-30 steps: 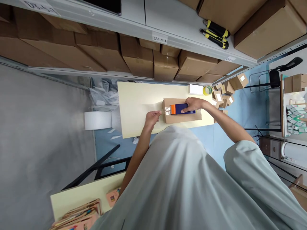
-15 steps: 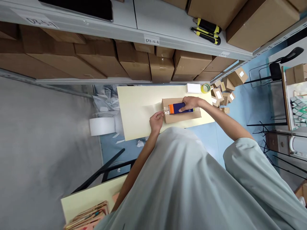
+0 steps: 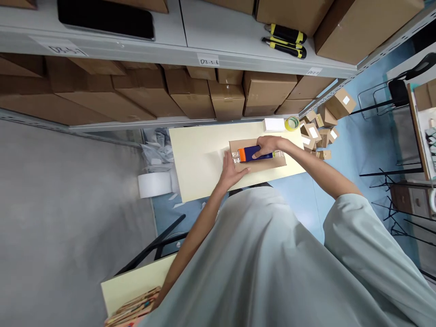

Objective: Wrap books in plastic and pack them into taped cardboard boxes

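Note:
A brown cardboard box (image 3: 264, 163) lies on the pale yellow table (image 3: 200, 154). My right hand (image 3: 269, 144) is wrapped round a blue and orange tape dispenser (image 3: 250, 154) resting on the box's top, where clear tape shines at the left end. My left hand (image 3: 232, 170) lies flat with fingers stretched against the box's left end and near side.
A white block (image 3: 274, 125) and a yellow tape roll (image 3: 292, 123) sit at the table's far edge. Shelves of cardboard boxes (image 3: 190, 91) stand behind, with yellow-handled tools (image 3: 284, 41) on top. Small labelled boxes (image 3: 318, 131) lie on the blue floor to the right, a bubble-wrap roll (image 3: 155, 184) to the left.
My left hand moved right from the table, where it pinched the tape end, and now presses flat on the box's left end. The right hand stayed on the dispenser.

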The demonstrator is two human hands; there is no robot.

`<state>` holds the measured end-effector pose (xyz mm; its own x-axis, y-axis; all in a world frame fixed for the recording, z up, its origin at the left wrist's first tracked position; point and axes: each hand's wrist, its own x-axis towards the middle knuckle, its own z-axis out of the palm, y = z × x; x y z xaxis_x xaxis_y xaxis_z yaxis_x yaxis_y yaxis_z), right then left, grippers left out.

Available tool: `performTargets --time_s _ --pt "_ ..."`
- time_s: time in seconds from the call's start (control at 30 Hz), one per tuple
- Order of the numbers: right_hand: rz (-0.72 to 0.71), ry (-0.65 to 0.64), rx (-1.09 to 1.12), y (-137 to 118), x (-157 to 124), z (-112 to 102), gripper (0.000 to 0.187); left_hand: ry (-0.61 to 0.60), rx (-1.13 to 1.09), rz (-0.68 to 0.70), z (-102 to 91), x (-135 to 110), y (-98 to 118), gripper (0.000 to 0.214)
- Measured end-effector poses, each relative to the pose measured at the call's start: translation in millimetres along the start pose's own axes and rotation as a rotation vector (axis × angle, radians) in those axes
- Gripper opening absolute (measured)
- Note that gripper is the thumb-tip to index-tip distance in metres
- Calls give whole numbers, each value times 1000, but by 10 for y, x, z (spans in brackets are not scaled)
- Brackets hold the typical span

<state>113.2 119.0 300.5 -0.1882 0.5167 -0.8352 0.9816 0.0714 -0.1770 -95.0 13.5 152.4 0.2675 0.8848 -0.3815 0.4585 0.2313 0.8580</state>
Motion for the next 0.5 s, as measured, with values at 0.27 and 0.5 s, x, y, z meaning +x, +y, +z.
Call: performTargets --time_s 0.27,0.5 --pt "-136 -110 92 90 -35 -61 38 -42 578 142 78 123 36 151" --pt "-234 -196 227 439 -52 -97 36 -74 651 87 185 181 160 143"
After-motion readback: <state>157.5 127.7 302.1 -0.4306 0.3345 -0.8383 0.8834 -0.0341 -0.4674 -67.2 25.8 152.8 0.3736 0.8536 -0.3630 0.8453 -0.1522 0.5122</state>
